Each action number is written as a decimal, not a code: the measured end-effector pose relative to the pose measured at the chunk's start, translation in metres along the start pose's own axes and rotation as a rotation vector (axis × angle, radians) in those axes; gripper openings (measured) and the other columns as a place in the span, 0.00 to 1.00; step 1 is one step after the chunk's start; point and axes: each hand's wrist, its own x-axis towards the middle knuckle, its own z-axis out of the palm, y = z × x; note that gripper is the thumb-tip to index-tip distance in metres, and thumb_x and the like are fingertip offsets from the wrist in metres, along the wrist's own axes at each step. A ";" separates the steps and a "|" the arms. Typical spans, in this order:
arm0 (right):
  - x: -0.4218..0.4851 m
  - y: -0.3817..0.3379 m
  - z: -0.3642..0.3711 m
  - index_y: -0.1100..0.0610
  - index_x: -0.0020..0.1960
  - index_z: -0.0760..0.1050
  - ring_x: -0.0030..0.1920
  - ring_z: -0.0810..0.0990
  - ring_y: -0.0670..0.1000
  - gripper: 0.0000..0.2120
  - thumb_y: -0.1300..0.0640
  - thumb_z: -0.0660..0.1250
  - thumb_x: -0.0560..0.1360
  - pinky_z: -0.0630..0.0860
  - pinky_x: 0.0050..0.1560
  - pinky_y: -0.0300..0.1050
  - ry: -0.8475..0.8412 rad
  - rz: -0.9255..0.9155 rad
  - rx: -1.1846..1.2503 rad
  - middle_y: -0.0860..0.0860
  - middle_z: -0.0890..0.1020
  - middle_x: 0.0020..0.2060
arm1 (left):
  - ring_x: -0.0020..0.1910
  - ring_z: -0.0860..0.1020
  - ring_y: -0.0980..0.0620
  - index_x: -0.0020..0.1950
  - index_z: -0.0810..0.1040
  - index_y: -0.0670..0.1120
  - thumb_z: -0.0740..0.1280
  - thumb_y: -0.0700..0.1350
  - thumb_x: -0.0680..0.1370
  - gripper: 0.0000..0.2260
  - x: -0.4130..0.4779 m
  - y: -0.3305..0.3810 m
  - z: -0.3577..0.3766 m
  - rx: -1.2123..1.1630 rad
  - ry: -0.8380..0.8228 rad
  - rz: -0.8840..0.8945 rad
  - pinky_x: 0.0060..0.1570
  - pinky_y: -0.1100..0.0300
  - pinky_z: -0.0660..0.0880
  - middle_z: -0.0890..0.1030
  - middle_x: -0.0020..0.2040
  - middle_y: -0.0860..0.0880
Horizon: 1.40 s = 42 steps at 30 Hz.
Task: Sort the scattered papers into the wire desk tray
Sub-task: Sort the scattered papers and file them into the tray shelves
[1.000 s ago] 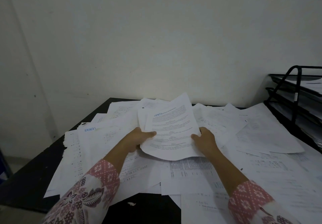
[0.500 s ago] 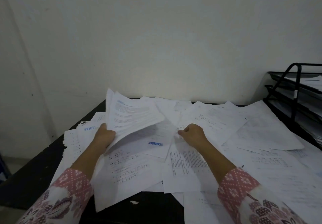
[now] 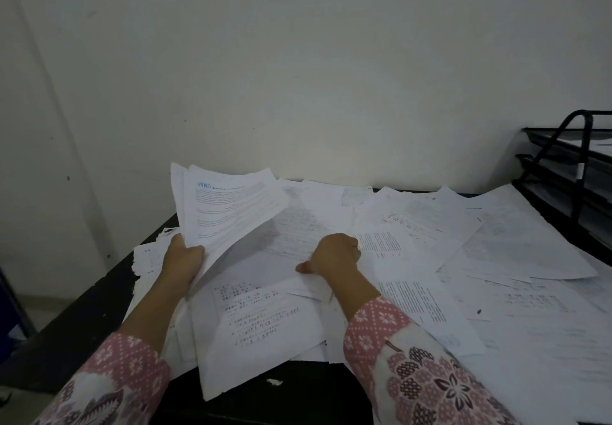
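My left hand (image 3: 183, 260) grips a small stack of printed sheets (image 3: 228, 206) by its lower corner and holds it raised and tilted above the desk. My right hand (image 3: 334, 254) lies on the scattered papers (image 3: 447, 236) in the middle, fingers curled and pinching the edge of a sheet (image 3: 291, 239) that lies there. White printed pages cover most of the black desk (image 3: 99, 308). The black wire desk tray (image 3: 573, 173) stands at the far right, with several tiers and some paper in them.
A pale wall rises right behind the desk. The desk's left edge and front edge show bare black surface, with a small white scrap (image 3: 274, 382) near the front. A dark blue object (image 3: 10, 308) stands on the floor at far left.
My left hand took the stack away to the left and raised it. My right hand let go of it, dropped to the pile and closed on a sheet there.
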 end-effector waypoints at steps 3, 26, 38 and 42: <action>-0.002 0.001 -0.010 0.64 0.68 0.61 0.62 0.72 0.54 0.48 0.32 0.71 0.63 0.69 0.61 0.42 0.024 -0.055 -0.098 0.57 0.71 0.61 | 0.58 0.74 0.35 0.68 0.65 0.41 0.59 0.36 0.77 0.19 -0.002 0.001 0.002 -0.017 -0.003 0.006 0.58 0.43 0.73 0.74 0.61 0.39; 0.015 0.143 -0.069 0.56 0.53 0.68 0.63 0.66 0.58 0.10 0.52 0.61 0.74 0.61 0.49 0.47 0.145 0.082 -0.105 0.58 0.69 0.61 | 0.65 0.69 0.41 0.71 0.63 0.41 0.59 0.36 0.79 0.20 -0.045 0.014 0.057 -0.065 -0.177 0.130 0.57 0.55 0.66 0.71 0.66 0.42; 0.010 0.158 -0.078 0.66 0.39 0.71 0.33 0.70 0.50 0.05 0.68 0.61 0.73 0.63 0.29 0.39 0.160 -0.088 0.402 0.57 0.73 0.36 | 0.66 0.67 0.44 0.72 0.61 0.41 0.57 0.37 0.80 0.20 -0.083 0.023 0.086 0.075 -0.237 0.206 0.56 0.60 0.62 0.68 0.70 0.43; 0.010 0.165 -0.081 0.72 0.50 0.72 0.39 0.72 0.54 0.09 0.71 0.56 0.74 0.66 0.33 0.41 0.117 -0.103 0.771 0.63 0.75 0.43 | 0.67 0.67 0.45 0.72 0.61 0.40 0.56 0.38 0.81 0.19 -0.097 0.030 0.101 0.116 -0.273 0.265 0.53 0.62 0.61 0.67 0.70 0.43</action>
